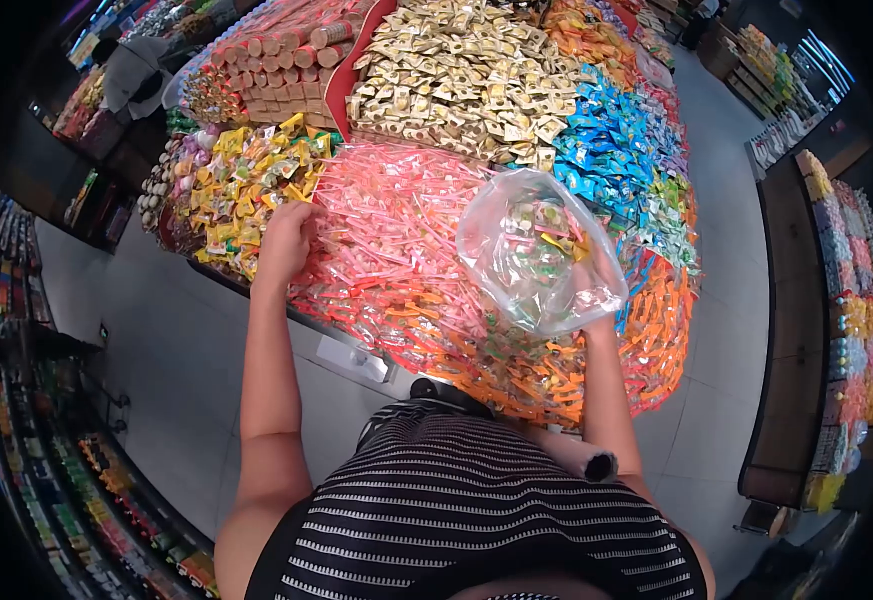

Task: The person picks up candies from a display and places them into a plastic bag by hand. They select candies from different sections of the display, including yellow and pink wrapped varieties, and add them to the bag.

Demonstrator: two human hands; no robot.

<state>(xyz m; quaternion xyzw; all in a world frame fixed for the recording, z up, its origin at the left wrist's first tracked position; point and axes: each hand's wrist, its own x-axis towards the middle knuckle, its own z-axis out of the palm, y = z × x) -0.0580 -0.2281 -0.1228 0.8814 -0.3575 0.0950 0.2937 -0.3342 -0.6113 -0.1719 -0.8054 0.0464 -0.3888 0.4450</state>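
Observation:
A clear plastic bag point(531, 262) with some wrapped candies at its bottom hangs open over the candy display. My right hand point(596, 285) holds it at its right side, seen partly through the plastic. My left hand point(291, 235) is over the border between the yellow-wrapped candies point(226, 205) and the pink-wrapped candies point(386, 220). Its fingers curl downward, and whether they hold anything is hidden. Orange-wrapped candies point(446, 340) lie along the near side of the display.
Cream-coloured packets point(456, 75), blue packets point(606, 140) and stacked red-and-brown rolls point(296, 60) fill the far side. A person in grey point(136, 75) is at the upper left. Shelves point(816, 300) stand across the right aisle. A rolled tube point(586, 460) lies near my waist.

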